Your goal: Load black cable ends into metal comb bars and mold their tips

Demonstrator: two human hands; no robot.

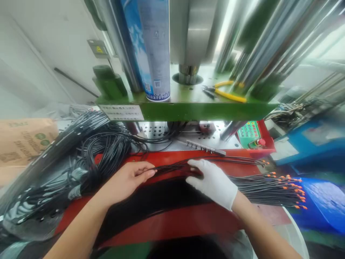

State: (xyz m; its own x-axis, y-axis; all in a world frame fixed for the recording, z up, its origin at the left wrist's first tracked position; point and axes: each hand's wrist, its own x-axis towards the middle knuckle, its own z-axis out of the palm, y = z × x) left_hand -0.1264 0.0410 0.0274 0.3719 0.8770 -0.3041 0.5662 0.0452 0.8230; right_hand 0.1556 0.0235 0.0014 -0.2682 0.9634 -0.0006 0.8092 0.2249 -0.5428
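Note:
My bare left hand [134, 178] pinches a thin bunch of black cables [169, 167] between thumb and fingers. In a white glove, my right hand [211, 180] is at the same bunch farther right, thumb and fingers apart, fingertips at the cables. Below both hands lies a thick bundle of black cables [167, 196] on the red machine bed [185, 225]. Its orange-tipped ends [293, 190] stick out on the right. A few more cables [239, 160] run past my right hand to small orange tips.
A green press plate [188, 111] spans above the hands, bearing a spray can [156, 54] and yellow-handled pliers [229, 93]. A metal strip with pins [206, 146] lies behind. Coiled cables [107, 154] heap at left; a control panel with a red button [261, 142] stands right.

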